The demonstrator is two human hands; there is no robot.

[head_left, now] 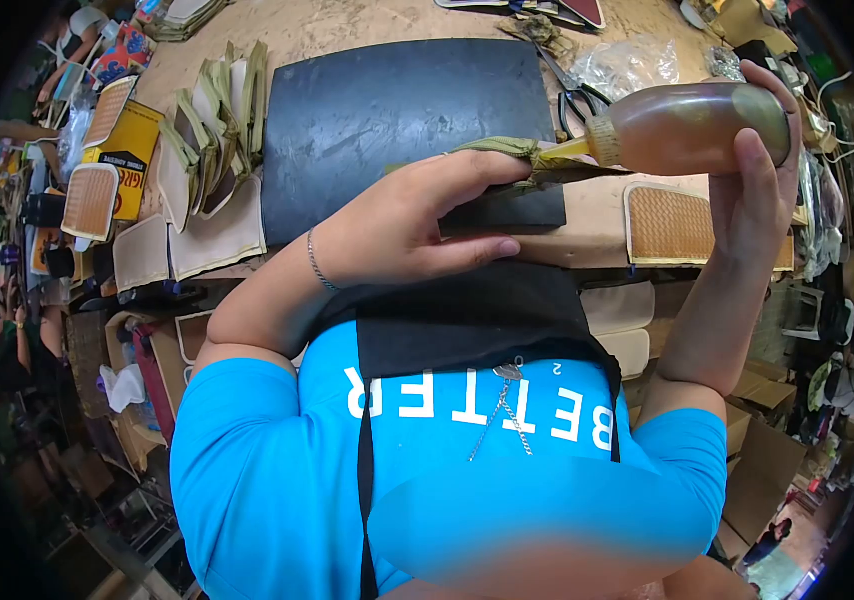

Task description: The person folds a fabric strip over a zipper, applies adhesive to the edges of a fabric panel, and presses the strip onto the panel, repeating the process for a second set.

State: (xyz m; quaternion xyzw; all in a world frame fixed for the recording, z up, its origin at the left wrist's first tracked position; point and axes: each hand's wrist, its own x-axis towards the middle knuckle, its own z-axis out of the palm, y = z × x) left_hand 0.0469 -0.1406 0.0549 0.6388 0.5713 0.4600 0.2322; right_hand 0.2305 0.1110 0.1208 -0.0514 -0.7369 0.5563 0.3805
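Observation:
My right hand (762, 170) grips a clear squeeze bottle (692, 128) of amber liquid, tipped sideways with its yellow nozzle pointing left. My left hand (417, 215) has its fingers around an olive-green edged fabric piece (497, 148), mostly hidden by the hand. The nozzle tip meets the green edge, or lies very near it. Beneath and beyond my left hand is a dark, smooth slab (397, 110) on the workbench.
Several green-edged fabric pieces (217, 130) stand bunched left of the slab. A yellow adhesive box (132, 150) sits farther left. Black-handled pliers (577, 100) and crumpled clear plastic (632, 65) lie behind the bottle. A woven tan panel (669, 225) rests at the bench's front edge.

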